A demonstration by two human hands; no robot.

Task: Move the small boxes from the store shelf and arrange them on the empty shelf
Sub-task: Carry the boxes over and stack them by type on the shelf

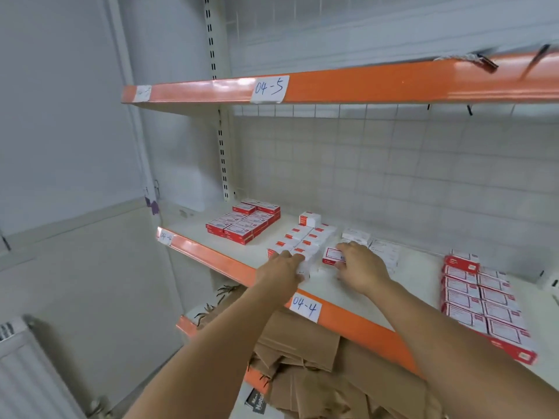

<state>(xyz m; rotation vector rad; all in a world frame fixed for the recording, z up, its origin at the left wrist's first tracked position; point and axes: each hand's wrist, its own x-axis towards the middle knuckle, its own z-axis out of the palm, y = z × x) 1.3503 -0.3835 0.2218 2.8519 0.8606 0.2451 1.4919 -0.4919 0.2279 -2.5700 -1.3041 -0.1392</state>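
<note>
The right hand (360,269) curls its fingers round a small red-and-white box (332,256), apparently to slide it in beside the block. The left hand (282,269) lies fairly flat, fingers nearly straight, pressing the near end of the white box block (305,240), likely to steady and square the rows. Both work near the front edge of the shelf (348,285) marked 04-4. A red stack (243,222) sits toward the shelf's left rear corner; more boxes (484,300) line its right end, probably awaiting arrangement.
</note>
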